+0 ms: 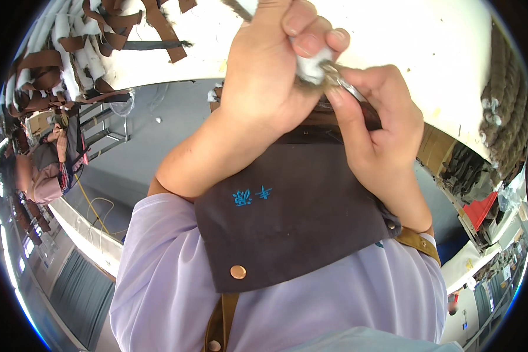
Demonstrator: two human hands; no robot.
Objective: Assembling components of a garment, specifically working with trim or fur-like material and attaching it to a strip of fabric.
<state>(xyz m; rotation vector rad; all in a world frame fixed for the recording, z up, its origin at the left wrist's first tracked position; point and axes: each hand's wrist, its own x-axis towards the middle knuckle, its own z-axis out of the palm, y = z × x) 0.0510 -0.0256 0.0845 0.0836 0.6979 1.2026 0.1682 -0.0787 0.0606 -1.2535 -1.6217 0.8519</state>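
Near the top middle, my left hand (264, 70) is closed around a furry brown-grey strip with white fluffy backing (311, 68). Part of the strip pokes out above the fist, and the rest is hidden by my fingers. On the right, my right hand (387, 111) pinches a shiny metal tool (351, 89) between thumb and forefinger. Its tip meets the fur edge at the end of the strip. A dark brown part shows within the palm; I cannot make out the tool's exact kind.
A white work table (428, 47) curves across the top. Brown strips and white-backed fur pieces (94, 47) hang at its left. Grey-brown fur rolls (504, 105) lie at the right edge. Another person (47, 176) sits at far left. My dark apron (287, 217) fills the middle.
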